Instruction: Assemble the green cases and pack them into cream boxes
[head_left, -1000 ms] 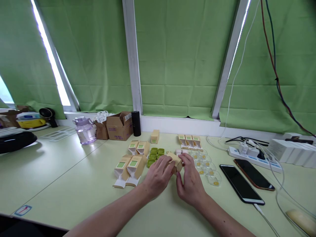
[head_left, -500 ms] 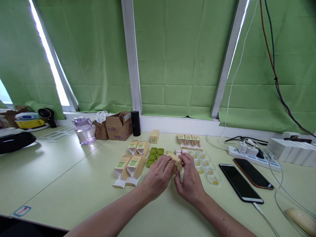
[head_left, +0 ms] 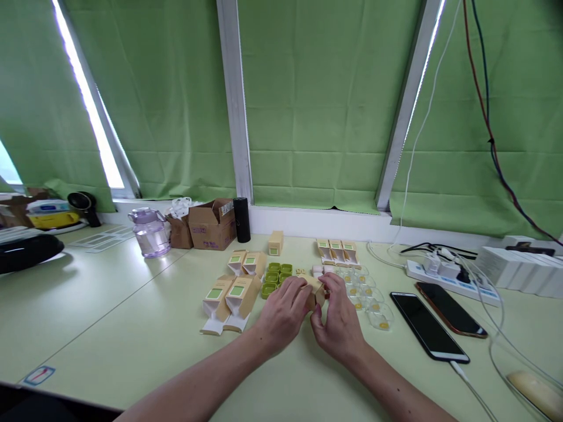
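Both my hands are closed round one small tan carton (head_left: pixel 315 289) just above the green table (head_left: pixel 109 328). My left hand (head_left: pixel 281 313) grips its left side and my right hand (head_left: pixel 338 319) pinches its right end. Just behind them lie several green caps (head_left: pixel 275 274) and a row of clear plastic trays with yellow centres (head_left: pixel 372 302). Left of my hands lie open tan cartons with green labels (head_left: pixel 231 296), two more (head_left: pixel 246 262) behind them. Three cartons (head_left: pixel 338 251) and a single upright one (head_left: pixel 275 242) stand farther back.
Two phones (head_left: pixel 428 334) (head_left: pixel 451 309) lie at the right, by a white power strip (head_left: pixel 444 274) with cables and white boxes (head_left: pixel 521 271). At the back left are a purple water jug (head_left: pixel 149 233), brown cardboard boxes (head_left: pixel 213 225) and a black cylinder (head_left: pixel 241 220).
Almost nothing moved. My right hand's fingers have shifted slightly on the carton's right end; the left hand keeps its grip.
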A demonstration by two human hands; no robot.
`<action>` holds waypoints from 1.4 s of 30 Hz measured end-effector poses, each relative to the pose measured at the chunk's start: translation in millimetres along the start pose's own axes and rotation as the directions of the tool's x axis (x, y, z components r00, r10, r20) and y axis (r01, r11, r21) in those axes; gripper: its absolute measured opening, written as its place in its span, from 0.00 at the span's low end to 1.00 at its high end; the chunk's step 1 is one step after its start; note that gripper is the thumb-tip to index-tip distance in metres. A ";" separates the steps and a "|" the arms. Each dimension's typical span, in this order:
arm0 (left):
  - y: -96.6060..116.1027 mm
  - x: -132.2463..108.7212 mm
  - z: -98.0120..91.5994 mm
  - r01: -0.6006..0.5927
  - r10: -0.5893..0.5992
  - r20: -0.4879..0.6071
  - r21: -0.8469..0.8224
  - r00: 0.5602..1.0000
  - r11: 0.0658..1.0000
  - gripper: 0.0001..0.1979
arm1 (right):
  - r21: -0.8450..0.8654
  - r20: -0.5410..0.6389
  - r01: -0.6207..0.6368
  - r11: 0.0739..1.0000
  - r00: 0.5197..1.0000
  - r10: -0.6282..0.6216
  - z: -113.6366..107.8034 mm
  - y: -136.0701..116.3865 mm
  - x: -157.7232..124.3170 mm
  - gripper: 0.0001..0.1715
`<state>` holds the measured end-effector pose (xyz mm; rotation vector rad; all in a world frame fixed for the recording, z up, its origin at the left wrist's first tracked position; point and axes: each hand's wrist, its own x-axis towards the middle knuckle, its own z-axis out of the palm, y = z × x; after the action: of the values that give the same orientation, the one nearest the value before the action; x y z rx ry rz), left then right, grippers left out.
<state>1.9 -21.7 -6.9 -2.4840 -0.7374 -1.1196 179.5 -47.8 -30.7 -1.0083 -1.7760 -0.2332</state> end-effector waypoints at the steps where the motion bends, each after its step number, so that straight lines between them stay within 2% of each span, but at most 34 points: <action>1: 0.0 -0.2 0.3 0.002 -0.002 0.000 0.000 1.000 1.000 0.17 | 0.001 -0.003 0.001 1.000 1.000 -0.001 0.0 -0.1 0.0 0.37; 18: -2.8 -2.6 1.8 0.007 -0.007 0.017 0.002 1.000 1.000 0.21 | 0.015 -0.010 -0.004 1.000 1.000 0.004 0.0 -0.4 -0.8 0.39; 23: -6.5 -3.6 2.6 0.027 -0.027 0.004 -0.018 1.000 0.999 0.22 | 0.032 -0.052 -0.025 0.999 0.998 0.027 -2.5 1.1 1.0 0.39; 36: -5.0 -2.0 -1.8 0.120 -0.123 -0.003 -0.182 0.992 0.976 0.27 | 0.121 -0.116 -0.028 0.992 0.992 0.042 -11.9 3.9 6.4 0.34; 42: -6.1 -1.5 -2.3 0.096 -0.103 -0.025 -0.185 0.994 0.978 0.25 | 0.015 -0.235 0.092 0.996 0.968 -0.086 -24.3 11.9 18.4 0.31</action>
<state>-3.8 -18.3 -6.0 -2.5960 -0.7892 -1.3173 202.6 -44.8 -7.8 -0.8465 -1.6058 -0.3700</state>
